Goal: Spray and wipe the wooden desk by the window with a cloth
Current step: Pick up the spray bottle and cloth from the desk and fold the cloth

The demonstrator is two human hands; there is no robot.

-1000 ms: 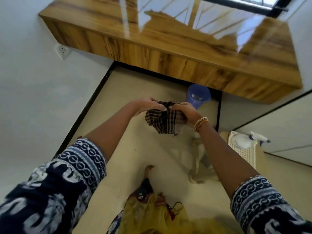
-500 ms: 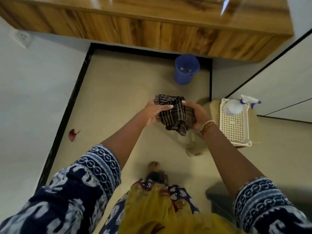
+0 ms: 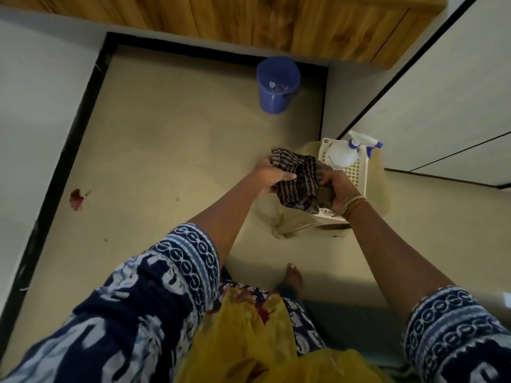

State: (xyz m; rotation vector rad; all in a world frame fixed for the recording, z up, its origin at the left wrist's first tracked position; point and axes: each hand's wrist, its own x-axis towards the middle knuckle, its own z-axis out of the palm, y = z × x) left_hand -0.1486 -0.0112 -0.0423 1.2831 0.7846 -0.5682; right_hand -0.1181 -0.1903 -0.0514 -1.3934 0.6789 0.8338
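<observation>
Striped cloth (image 3: 297, 182) bunched between both fists — left hand (image 3: 272, 176), right hand (image 3: 338, 193) clutching it.

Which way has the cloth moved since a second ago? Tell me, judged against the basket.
Yes. The cloth, held in both hands, has come right, toward the white basket, and now overlaps its edge.

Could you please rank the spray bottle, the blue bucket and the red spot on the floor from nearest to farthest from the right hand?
From the right hand:
1. Spray bottle, just beyond it in the white basket.
2. Blue bucket, farther ahead, under the desk.
3. Red spot, far left.
</observation>
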